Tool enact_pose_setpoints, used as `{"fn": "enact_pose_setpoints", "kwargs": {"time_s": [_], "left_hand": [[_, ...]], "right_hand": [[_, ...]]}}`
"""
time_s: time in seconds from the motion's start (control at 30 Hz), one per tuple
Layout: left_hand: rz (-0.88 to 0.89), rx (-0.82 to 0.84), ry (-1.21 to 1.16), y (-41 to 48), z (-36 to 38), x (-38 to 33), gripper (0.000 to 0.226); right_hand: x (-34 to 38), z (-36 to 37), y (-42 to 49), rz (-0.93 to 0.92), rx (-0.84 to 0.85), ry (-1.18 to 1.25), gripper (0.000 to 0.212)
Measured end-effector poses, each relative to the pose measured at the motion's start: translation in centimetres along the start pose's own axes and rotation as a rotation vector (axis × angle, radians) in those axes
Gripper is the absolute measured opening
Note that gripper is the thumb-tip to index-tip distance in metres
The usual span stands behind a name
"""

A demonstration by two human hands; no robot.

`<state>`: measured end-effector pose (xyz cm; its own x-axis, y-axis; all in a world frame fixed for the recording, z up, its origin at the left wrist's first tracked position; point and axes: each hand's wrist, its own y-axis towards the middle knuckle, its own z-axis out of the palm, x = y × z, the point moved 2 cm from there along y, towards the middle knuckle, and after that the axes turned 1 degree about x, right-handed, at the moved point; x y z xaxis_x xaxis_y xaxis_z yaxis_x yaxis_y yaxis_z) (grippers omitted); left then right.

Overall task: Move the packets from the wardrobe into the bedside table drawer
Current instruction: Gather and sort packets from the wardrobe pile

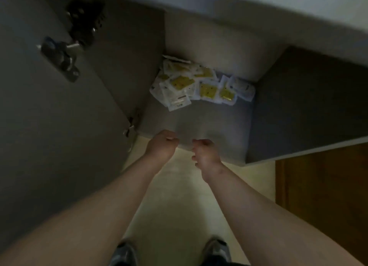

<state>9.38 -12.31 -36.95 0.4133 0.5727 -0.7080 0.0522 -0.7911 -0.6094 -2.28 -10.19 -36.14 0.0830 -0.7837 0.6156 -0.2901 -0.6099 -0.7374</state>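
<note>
Wardrobe door (pixel 55 126): grey, swung open, fills the left side of the frame.
Wardrobe (pixel 201 122): open grey compartment in the upper middle. Its bare bottom board reaches down to the centre, and a side wall stands at the right.
Floor (pixel 179 202): pale tiles in the lower middle, between the two forearms.
Wooden panel (pixel 322 196): brown, at the right edge, below the wardrobe's side wall.
Packets (pixel 199 84): loose overlapping heap of white sachets with yellow centres. They lie on the wardrobe's bottom board against its back left corner, above centre and well apart from both hands.
Left hand (pixel 162 144): at the centre, over the front edge of the bottom board. Its fingers are curled under and nothing shows in them.
Right hand (pixel 205 154): just beside the left. Its fingers are curled inward and hold nothing. It is blurred.
Shoes (pixel 218 249): a dark pair at the bottom edge.
Hinge (pixel 59 56): dark metal fitting on the door, upper left.
</note>
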Motion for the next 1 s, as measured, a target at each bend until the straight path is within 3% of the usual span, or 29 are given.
{"fn": "enact_pose_setpoints", "kwargs": {"time_s": [0.1, 0.17, 0.3, 0.5, 0.63, 0.7, 0.9, 1.0], "left_hand": [[0.068, 0.045, 0.112, 4.5, 2.5, 3.1, 0.021], [0.114, 0.034, 0.192, 7.1, 3.2, 4.1, 0.027], [0.221, -0.076, 0.203, 12.0, 3.4, 5.1, 0.030], [0.429, -0.241, 0.351, 14.3, 3.6, 5.5, 0.038], [0.447, -0.337, 0.828, 16.4, 2.9, 3.8, 0.058], [0.417, -0.344, 0.958, 17.4, 2.6, 2.4, 0.067], [0.440, -0.266, 0.875, 20.9, 2.8, -3.3, 0.081], [0.360, -0.103, 0.802, 22.6, 3.0, -3.4, 0.084]], "right_hand": [[-1.6, 0.6, 6.0, -0.097, -0.020, -0.097, 0.022], [-2.3, 0.6, 8.9, -0.137, -0.041, -0.097, 0.010], [-2.9, 0.5, 13.9, -0.279, -0.214, -0.259, 0.025], [-3.3, -0.2, 16.4, -0.427, -0.196, -0.671, 0.044], [-2.3, -0.2, 17.7, -0.471, -0.168, -1.162, 0.060], [-1.3, -0.4, 18.3, -0.448, -0.144, -1.276, 0.065], [0.0, -0.8, 19.6, -0.368, -0.026, -1.278, 0.075], [-0.3, -0.8, 19.5, -0.372, -0.025, -1.290, 0.076]]}}
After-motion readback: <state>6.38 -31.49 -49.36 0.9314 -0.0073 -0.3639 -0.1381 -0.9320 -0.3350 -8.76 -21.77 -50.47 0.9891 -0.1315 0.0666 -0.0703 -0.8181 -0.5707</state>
